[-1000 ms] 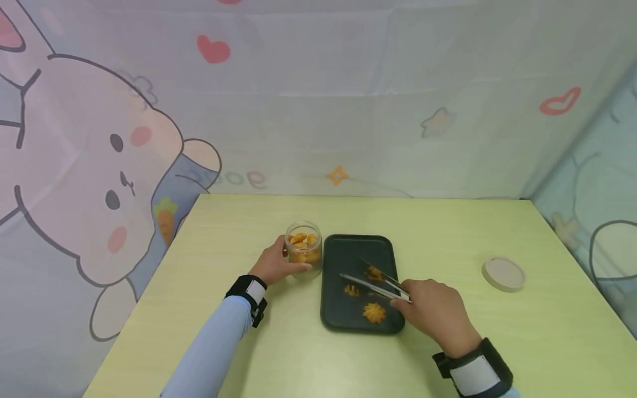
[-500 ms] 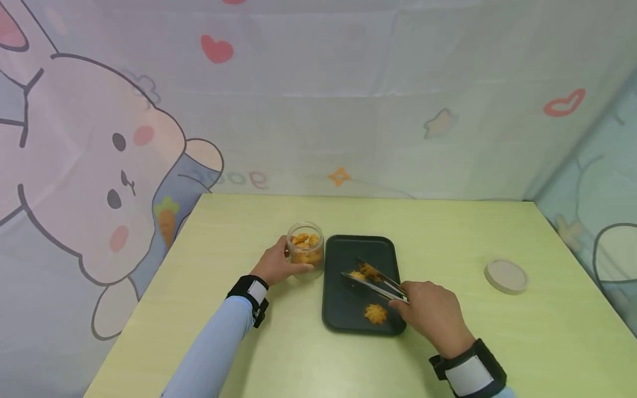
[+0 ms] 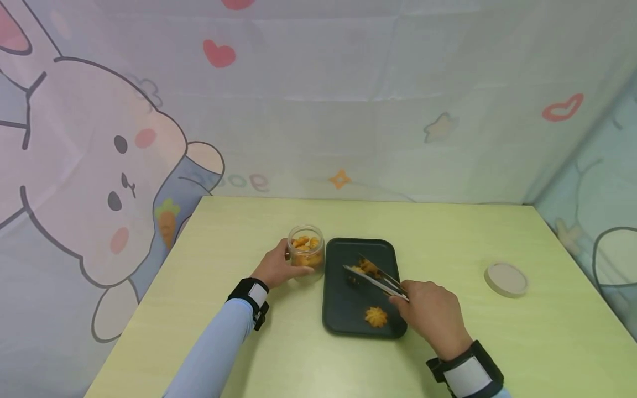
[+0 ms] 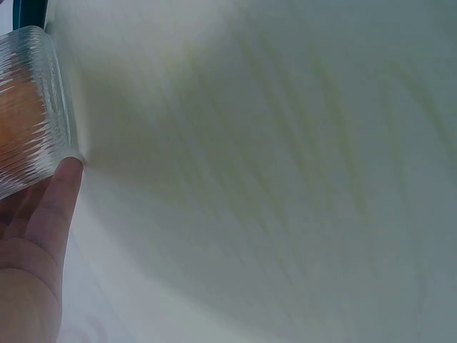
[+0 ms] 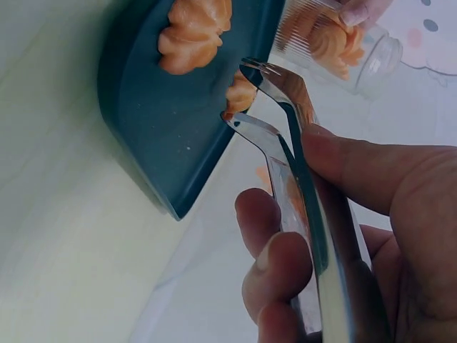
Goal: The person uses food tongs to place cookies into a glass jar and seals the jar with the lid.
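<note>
My left hand (image 3: 280, 266) holds a clear glass jar (image 3: 307, 260), which stands open at the tray's left side. Several golden cookies (image 3: 302, 243) show inside it. The thumb lies along the jar's front; the other fingers go round the far side, partly hidden. In my right hand (image 3: 435, 309) is a pair of metal tongs (image 5: 303, 164), gripped between thumb and fingers. The tong tips are spread over the dark tray (image 3: 340, 315), with a swirled cookie (image 5: 241, 94) between them. A second, flower-shaped cookie (image 3: 376, 317) lies near the tray's front edge.
A round, pale lid (image 3: 506, 279) lies on the light yellow-green table (image 3: 497, 342), well to the right of the tray. Behind the table hangs a printed cloth (image 3: 318, 110) with a cartoon rabbit.
The tong tips have shifted slightly toward the tray's far end, and the cookie near them has moved that way too. The left hand still holds the jar in place.
</note>
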Demonstrator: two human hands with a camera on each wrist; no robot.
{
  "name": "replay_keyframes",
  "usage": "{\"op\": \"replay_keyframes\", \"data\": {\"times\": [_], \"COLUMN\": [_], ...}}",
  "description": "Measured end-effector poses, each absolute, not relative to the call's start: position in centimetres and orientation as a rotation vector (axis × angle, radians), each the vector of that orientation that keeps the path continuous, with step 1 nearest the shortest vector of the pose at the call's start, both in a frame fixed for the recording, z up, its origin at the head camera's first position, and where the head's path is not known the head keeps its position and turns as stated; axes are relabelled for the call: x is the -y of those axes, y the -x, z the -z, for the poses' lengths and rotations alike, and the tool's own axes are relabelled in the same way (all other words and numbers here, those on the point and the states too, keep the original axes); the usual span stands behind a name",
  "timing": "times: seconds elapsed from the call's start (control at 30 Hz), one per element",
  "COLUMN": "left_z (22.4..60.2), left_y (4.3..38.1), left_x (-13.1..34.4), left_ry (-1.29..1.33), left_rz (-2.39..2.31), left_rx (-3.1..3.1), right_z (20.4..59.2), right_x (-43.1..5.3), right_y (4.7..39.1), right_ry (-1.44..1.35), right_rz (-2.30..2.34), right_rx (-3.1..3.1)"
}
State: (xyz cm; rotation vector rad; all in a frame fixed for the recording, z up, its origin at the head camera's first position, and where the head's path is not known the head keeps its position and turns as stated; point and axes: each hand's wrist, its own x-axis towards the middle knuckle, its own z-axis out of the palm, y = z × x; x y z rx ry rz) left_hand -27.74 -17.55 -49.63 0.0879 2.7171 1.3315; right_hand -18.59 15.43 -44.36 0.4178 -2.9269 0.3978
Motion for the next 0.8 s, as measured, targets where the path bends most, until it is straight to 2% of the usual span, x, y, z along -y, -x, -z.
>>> {"op": "replay_keyframes", "data": {"times": [0.23,0.5,0.8], "left_z": [49.6,49.6,49.6], "left_y": [27.6,27.6,27.6], "left_x": [17.5,17.6,17.6], "left_ry": [-0.091,-0.075,-0.079], "left_rz": [-1.345,-1.326,-1.333], "left_rx": [-2.710,-2.723,-2.700], "right_z": [41.9,38.4,38.1], "right_x": [-15.0,-11.5,-8.6], "right_y": [19.4,20.4,20.8], "right_ry": [-0.412,-0.521,-0.594], "right_rz": [-0.489,-0.566,-0.526], "right_rx": [2.822,2.691,2.702]}}
